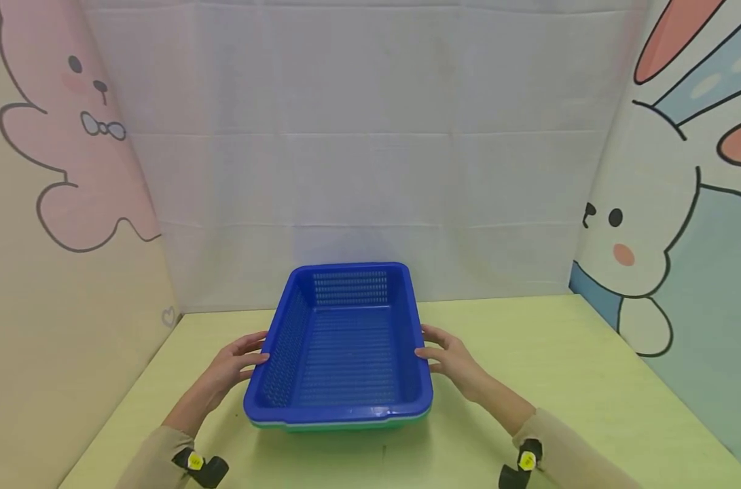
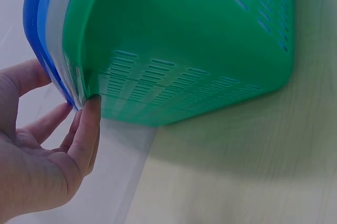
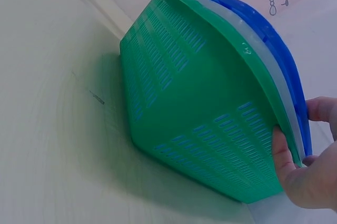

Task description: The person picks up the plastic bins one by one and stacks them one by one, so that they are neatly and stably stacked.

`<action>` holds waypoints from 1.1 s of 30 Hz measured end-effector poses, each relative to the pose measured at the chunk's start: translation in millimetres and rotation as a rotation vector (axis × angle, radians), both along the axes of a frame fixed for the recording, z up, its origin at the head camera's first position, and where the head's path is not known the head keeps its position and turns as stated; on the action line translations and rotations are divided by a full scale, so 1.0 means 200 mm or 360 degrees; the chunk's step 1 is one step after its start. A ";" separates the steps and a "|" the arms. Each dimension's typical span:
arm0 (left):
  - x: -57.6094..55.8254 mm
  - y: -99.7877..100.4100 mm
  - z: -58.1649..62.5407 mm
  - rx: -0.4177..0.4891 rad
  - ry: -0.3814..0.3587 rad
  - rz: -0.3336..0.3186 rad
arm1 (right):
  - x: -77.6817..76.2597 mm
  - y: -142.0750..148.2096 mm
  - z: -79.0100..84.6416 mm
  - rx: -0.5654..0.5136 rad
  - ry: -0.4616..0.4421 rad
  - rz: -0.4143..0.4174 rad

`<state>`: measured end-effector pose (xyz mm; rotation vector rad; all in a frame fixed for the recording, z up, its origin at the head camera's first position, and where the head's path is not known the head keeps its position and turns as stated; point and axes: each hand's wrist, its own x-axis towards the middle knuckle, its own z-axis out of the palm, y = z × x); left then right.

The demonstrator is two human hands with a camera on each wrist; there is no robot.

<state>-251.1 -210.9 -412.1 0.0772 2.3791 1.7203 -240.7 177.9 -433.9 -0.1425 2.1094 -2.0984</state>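
Three plastic baskets stand nested on the pale table: a blue basket (image 1: 352, 353) on top, a white basket (image 3: 274, 76) showing only as a thin rim, and a green basket (image 2: 174, 39) outermost. The blue one's inside shows nothing in it. My left hand (image 1: 228, 367) grips the stack's left rim, thumb on the blue edge and fingers under the green lip. On the opposite side my right hand (image 1: 458, 363) holds the rim the same way. Slotted green walls face both wrist cameras. Whether the stack's base touches the table fully, I cannot tell.
The yellow-green tabletop (image 1: 529, 360) spreads to both sides of the baskets. Behind it hangs a creased white cloth (image 1: 370, 156). Side walls carry a pink cartoon animal (image 1: 83, 183) and a white rabbit (image 1: 642, 217).
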 end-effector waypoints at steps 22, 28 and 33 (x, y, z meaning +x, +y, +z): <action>-0.02 0.31 -0.05 0.0137 0.0034 0.0118 | 0.00 0.33 0.00 0.0056 0.0059 0.0172; -0.03 0.38 -0.06 0.0163 0.0043 0.0128 | -0.01 0.40 -0.01 0.0077 0.0062 0.0166; -0.04 0.43 -0.08 0.0174 0.0048 0.0143 | 0.00 0.44 -0.01 0.0101 0.0046 0.0152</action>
